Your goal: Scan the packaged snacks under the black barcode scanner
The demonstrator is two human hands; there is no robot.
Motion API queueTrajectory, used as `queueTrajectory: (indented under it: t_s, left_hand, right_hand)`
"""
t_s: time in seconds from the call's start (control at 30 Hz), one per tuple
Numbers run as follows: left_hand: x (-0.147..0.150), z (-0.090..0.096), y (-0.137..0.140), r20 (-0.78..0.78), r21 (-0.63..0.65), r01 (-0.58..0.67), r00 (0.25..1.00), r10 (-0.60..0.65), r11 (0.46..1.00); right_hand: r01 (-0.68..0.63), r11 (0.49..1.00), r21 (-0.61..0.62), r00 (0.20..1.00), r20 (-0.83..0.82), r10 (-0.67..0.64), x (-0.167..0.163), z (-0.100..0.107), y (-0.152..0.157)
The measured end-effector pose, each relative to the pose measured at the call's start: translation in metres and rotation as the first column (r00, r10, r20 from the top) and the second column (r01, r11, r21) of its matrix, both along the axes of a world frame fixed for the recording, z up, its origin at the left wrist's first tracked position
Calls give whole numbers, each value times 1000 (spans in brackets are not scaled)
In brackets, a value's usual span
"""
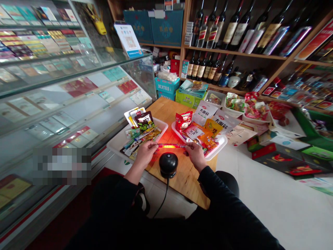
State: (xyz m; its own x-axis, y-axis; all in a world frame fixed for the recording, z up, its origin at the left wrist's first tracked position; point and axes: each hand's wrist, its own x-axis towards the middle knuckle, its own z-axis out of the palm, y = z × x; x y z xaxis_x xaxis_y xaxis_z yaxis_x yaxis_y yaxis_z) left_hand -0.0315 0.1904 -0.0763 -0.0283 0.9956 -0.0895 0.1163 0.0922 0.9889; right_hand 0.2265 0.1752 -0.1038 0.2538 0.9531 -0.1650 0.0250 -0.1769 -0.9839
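Between my left hand point(147, 151) and my right hand point(194, 152) stretches a long thin snack packet point(170, 146), level, one end pinched in each hand. Red-orange light glows on its middle. Just below it, the round black barcode scanner point(168, 164) stands on a wooden table point(161, 107), its cable running down toward me. By my left hand is a white tray point(114, 146) of slim packets and pouches, with a dark pouch point(144, 121) on top. A second white tray point(221, 144), beside my right hand, holds a red pouch point(183, 120) and several snack bags.
To the left runs a glass display counter point(85, 90) with small flat boxes. A QR code sign point(128, 40) stands on it. Wine bottles point(234, 29) line the shelves behind. Boxes point(278, 158) and snack tubs point(256, 113) sit on the right.
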Motion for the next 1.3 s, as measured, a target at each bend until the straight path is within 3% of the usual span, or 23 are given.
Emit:
queueTrajectory:
  t_s: [0.4,0.63,1.3]
  left_hand:
    - [-2,-8,2,37,-13,15,999,-14,1000]
    - [-5,-15,3,-53,46,24,998,-22,999]
    - [-3,-11,1,-41,33,43,998,-42,999]
  right_hand:
    - [8,1000,-13,1000,21,-8,-1,-3,1]
    - [0,1000,5,1000,12,0,0,-11,3]
    - [-10,1000,6,1000,-13,10,-1,-7,1]
